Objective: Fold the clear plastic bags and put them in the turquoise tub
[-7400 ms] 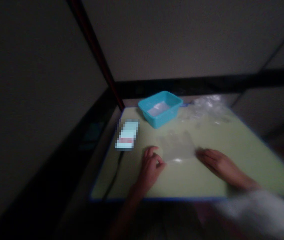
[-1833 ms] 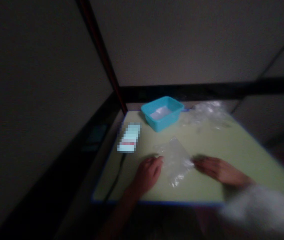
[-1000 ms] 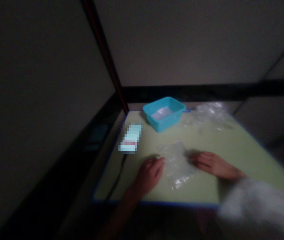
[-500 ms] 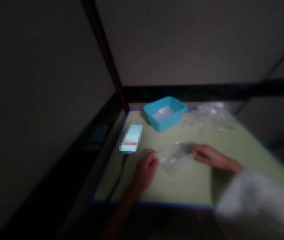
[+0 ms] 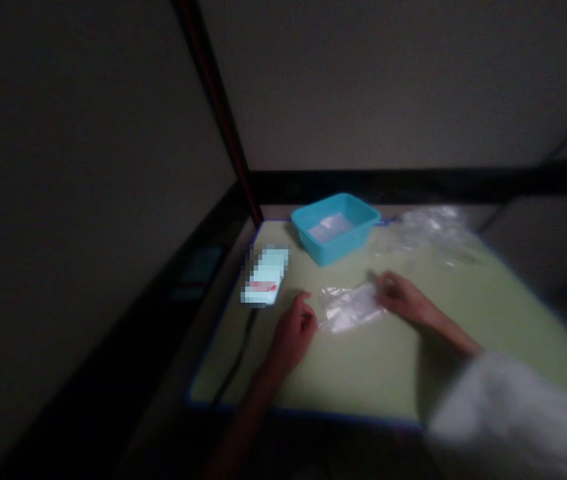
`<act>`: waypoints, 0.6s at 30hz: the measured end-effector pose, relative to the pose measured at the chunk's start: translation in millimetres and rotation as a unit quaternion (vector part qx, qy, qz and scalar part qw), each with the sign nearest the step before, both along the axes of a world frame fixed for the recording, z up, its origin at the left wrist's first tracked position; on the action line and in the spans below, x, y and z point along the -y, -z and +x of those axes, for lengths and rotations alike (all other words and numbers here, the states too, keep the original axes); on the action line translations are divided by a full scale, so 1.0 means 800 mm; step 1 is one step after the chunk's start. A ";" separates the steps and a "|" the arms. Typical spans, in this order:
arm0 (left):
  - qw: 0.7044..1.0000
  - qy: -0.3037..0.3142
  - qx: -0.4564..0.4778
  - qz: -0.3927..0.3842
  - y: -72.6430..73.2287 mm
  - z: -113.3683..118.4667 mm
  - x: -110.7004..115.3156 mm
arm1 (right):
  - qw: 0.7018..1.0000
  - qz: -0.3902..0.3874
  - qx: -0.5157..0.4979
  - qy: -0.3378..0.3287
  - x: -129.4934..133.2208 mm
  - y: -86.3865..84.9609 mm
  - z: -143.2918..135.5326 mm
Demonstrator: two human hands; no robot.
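Two hands are at a clear plastic bag (image 5: 350,307), which lies in the middle of the frame on the yellow-green table (image 5: 363,380). The right hand (image 5: 403,297) has its fingers bent close together at the bag's right end. The left hand (image 5: 293,333) has curled fingers by the left end; I cannot tell if they pinch it. The bag looks light, floppy and slippery, so its two ends seem best to hold.
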State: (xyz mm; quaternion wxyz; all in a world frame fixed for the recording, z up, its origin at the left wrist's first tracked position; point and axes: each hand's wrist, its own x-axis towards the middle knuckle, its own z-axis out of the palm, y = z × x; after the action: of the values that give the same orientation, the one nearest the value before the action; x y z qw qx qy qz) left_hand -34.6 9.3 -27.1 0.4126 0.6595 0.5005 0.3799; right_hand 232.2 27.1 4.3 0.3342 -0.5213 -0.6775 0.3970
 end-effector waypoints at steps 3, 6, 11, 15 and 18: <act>1.000 -0.011 0.010 -0.008 0.001 0.002 -0.001 | 0.999 0.006 0.008 0.040 0.003 0.006 -0.004; 1.000 -0.014 0.016 -0.021 0.003 0.003 -0.002 | 0.997 0.017 0.026 0.064 0.007 0.008 -0.008; 0.999 -0.018 0.021 -0.032 0.000 0.005 -0.003 | 0.986 0.077 0.119 0.089 0.013 0.004 -0.011; 1.000 -0.011 -0.006 -0.021 -0.009 0.005 -0.003 | 0.957 0.188 0.205 0.084 0.017 0.005 -0.007; 0.997 -0.023 -0.067 0.035 -0.022 0.011 -0.002 | 0.929 0.271 0.252 0.014 0.018 0.010 -0.004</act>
State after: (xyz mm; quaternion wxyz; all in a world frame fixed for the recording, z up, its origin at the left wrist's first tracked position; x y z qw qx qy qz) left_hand -25.7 10.6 -9.2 0.3461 0.6858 0.5284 0.3616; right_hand 229.4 12.7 -3.9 0.2864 -0.5033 -0.8138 0.0494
